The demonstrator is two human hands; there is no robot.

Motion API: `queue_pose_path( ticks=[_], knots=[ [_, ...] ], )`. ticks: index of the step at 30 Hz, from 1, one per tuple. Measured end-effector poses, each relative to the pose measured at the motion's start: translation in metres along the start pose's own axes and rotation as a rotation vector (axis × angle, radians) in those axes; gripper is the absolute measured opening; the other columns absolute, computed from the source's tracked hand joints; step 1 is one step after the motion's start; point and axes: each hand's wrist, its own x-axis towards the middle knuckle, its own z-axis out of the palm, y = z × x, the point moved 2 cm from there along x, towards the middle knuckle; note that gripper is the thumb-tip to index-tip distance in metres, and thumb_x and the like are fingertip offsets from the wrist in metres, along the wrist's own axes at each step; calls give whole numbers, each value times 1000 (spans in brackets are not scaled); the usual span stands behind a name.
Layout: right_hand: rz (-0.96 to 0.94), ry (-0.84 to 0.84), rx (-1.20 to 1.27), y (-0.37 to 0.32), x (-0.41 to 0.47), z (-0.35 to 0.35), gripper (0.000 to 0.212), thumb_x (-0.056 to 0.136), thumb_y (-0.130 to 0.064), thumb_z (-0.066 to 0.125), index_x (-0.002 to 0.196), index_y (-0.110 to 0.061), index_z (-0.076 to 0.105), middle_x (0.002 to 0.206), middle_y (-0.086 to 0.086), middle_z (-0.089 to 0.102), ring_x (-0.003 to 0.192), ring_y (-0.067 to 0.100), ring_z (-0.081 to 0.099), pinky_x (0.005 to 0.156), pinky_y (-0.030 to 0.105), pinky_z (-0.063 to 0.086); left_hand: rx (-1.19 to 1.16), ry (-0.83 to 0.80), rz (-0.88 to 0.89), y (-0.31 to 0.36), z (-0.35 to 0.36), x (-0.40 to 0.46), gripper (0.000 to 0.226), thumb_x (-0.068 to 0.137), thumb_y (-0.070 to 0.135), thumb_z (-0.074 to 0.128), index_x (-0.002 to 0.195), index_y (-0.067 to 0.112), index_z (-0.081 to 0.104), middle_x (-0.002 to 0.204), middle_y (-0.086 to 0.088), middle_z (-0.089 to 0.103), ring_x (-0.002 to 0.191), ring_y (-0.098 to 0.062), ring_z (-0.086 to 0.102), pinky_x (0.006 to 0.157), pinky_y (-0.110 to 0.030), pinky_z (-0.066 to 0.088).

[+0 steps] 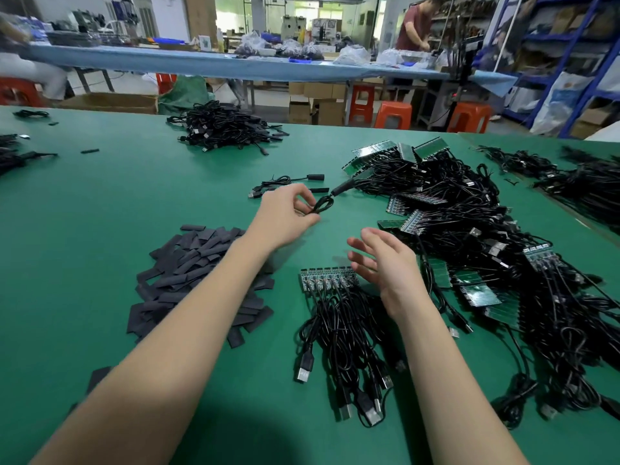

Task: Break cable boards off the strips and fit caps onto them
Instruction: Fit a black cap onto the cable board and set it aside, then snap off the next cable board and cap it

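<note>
Capped cable [340, 188] pinched by its looped wire in left hand [288, 213], likely just finished, near two done ones [288, 182]. Right hand [385, 263] loose and holding nothing, above next strip of boards [327, 279]. Still lots to do: big heap of strips [469, 229] at right, cap pile [198, 280] at left. Far pile [224, 127] probably finished, hard to tell.

A long blue-covered bench [214, 67] is seen at twelve o'clock, orange stools [392, 114] beneath, blue shelving [577, 55] at two o'clock.
</note>
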Motion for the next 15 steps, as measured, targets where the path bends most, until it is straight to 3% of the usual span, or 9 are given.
queue_pose_path(
  ticks=[3,6,9,12,15],
  knots=[
    [1,-33,-78,3,1,4,16,98,-18,65,113,-12,64,89,3,79,73,18,70,60,22,57,162,-26,16,-10,3,35,16,82,12,76,97,13,70,91,-5,73,83,-17,67,92,-33,53],
    [-4,-46,-137,6,1,6,15,97,-17,66,110,-11,66,88,3,79,74,18,69,62,23,57,307,-31,22,-22,9,60,15,85,6,65,99,13,65,98,-8,71,96,-29,64,89,-40,53],
    [-13,-67,-196,7,0,7,12,96,-18,66,107,-13,69,89,2,79,72,14,71,63,23,57,494,-17,51,-34,14,74,20,86,-1,53,98,13,60,101,-13,65,97,-34,54,78,-37,44],
    [-16,-95,-240,7,-1,7,12,97,-18,66,106,-12,70,89,3,79,71,13,71,64,22,57,715,3,98,-40,18,79,21,89,2,55,97,19,65,108,-8,59,105,-30,49,84,-36,36],
    [-21,-101,-259,6,-2,8,11,97,-17,65,104,-11,70,89,4,79,72,15,69,66,23,57,693,-29,48,-50,25,78,25,86,-2,52,98,15,64,108,-10,59,101,-34,57,78,-37,40]
  ],
)
